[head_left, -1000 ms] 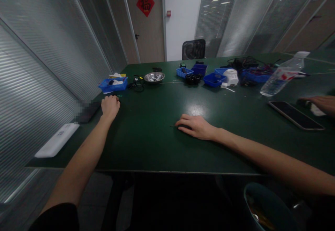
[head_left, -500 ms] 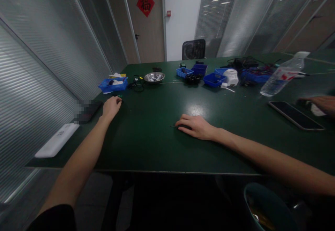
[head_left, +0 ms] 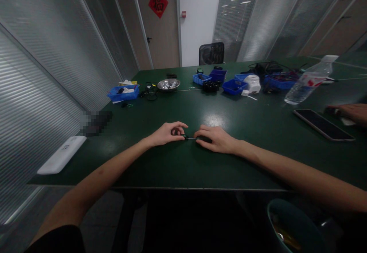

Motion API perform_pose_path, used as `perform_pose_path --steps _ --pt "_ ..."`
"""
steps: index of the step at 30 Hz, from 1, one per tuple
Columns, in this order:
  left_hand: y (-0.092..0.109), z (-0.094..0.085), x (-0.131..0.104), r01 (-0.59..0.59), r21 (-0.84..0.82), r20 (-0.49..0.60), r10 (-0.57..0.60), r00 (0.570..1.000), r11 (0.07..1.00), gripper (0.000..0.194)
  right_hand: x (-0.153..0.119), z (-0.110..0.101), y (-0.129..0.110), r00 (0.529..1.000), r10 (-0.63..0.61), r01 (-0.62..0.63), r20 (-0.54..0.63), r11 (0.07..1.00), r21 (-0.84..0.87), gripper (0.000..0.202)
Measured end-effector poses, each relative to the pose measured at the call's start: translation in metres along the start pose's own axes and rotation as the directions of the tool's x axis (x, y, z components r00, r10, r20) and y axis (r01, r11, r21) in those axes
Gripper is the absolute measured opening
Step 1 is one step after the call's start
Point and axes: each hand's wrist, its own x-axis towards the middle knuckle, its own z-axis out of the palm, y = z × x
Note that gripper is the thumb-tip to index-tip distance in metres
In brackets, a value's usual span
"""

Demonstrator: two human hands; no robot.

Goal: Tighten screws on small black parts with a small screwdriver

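My right hand (head_left: 215,139) rests on the green table (head_left: 160,168), fingers closed round what looks like a screwdriver. Its thin metal shaft (head_left: 191,138) points left out of the fingers; the handle is mostly hidden in the hand. Just left of it, my left hand (head_left: 168,133) pinches a small dark piece (head_left: 186,136) between thumb and fingers. This piece is at the tip of the shaft; whether the two touch I cannot tell. Its exact kind is too small to make out.
Along the back stand a blue tray (head_left: 124,96), a metal bowl (head_left: 168,90) and more blue bins (head_left: 233,91). At the right are a water bottle (head_left: 311,80), a phone (head_left: 323,124) and another person's hand (head_left: 355,112). A white case (head_left: 61,155) lies left.
My left hand has come from the far left of the table, near small dark and green bits, to the shaft's tip, with a small dark piece in it. My right hand has stayed put.
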Motion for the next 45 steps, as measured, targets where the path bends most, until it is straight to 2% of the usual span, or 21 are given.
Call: perform_pose_path --steps 4,7,13,19,45 --pt "0.0065 0.0113 -0.0012 -0.027 0.004 -0.009 0.027 1.0 1.0 0.047 -0.001 0.0009 -0.0006 0.999 -0.003 0.003 -0.04 1.0 -0.007 0.027" --pt "0.0056 0.0101 -0.0028 -0.068 0.052 -0.022 0.069 0.997 0.996 0.044 -0.0005 0.0017 0.0002 0.999 0.008 -0.008 -0.039 1.0 -0.018 0.026" --pt "0.0061 0.0088 -0.0015 -0.137 0.151 0.005 0.138 0.99 0.979 0.022 -0.001 0.0031 0.0014 0.998 0.029 -0.031 -0.061 0.999 -0.038 0.025" --pt "0.0064 0.0076 -0.0009 -0.112 0.159 0.029 0.108 0.994 0.981 0.023 -0.0003 0.0019 -0.0001 0.998 0.041 -0.043 -0.051 0.998 -0.043 0.025" --pt "0.0087 0.0117 0.001 -0.154 0.191 0.052 0.146 0.988 0.969 0.025 0.0024 0.004 0.001 0.999 -0.021 0.024 0.047 0.998 -0.063 0.033"
